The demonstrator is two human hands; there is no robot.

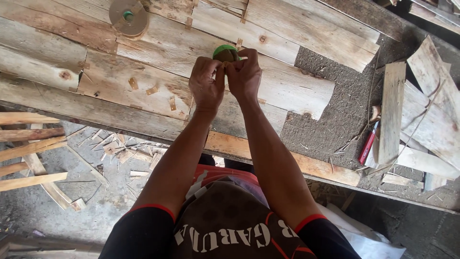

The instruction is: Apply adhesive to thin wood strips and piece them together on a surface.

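Rough plank bench — left hand and right hand, fingers pinched together on a green-rimmed roll.

green roll: mostly hidden by fingers | round disc: perhaps edge-cut

Two hands, the left hand and the right hand, are showing. One green-rimmed roll, one round disc at upper left, and one red-handled tool at right are lying there.
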